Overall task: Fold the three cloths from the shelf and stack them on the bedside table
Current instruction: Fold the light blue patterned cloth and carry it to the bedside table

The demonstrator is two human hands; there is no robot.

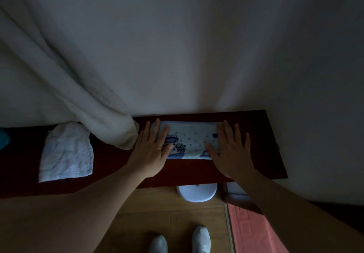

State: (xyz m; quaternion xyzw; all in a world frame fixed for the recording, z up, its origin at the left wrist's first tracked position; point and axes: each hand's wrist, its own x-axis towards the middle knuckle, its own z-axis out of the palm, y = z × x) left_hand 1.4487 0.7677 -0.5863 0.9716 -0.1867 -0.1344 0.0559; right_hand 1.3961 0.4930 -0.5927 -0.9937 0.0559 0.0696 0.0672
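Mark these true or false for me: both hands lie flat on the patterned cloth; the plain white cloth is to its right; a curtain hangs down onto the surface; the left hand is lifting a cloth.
1. Both hands, left hand and right hand, lie flat on the patterned cloth. True.
2. The plain white cloth is to its right. False: it lies to its left.
3. A curtain hangs down onto the dark red surface. True.
4. The left hand is lifting a cloth. False: it presses flat, fingers straight.
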